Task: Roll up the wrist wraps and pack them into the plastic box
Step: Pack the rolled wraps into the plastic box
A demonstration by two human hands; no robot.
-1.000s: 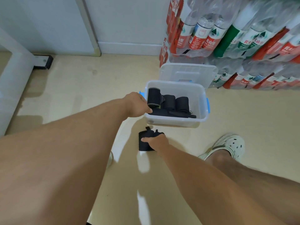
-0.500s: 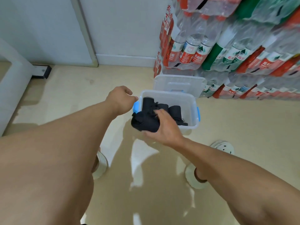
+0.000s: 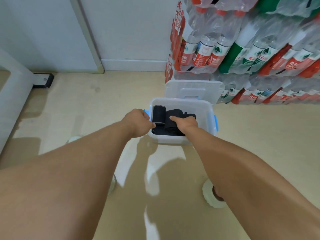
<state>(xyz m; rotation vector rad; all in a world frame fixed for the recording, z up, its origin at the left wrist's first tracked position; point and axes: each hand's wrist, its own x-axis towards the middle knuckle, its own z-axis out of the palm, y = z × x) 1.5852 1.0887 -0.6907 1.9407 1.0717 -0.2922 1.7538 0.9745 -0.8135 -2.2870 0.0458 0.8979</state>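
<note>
A clear plastic box (image 3: 207, 115) with blue side latches stands on the floor ahead of me. Black rolled wrist wraps lie inside it; one roll (image 3: 158, 114) stands at its left end. My right hand (image 3: 185, 122) is inside the box, its fingers curled over a black wrap (image 3: 171, 126) that it holds down among the others. My left hand (image 3: 138, 122) grips the box's near-left rim, thumb at the edge beside the left roll. The wraps under my right hand are partly hidden.
The box's clear lid (image 3: 194, 89) leans upright behind it against stacked packs of water bottles (image 3: 242, 49) at the right. A white wall and skirting run along the back. A white frame with a black foot (image 3: 42, 81) stands at the left. My white shoes (image 3: 213, 196) are below.
My right hand lifted the black wrap off the floor and carried it forward into the box. My left hand came back to the box's left rim.
</note>
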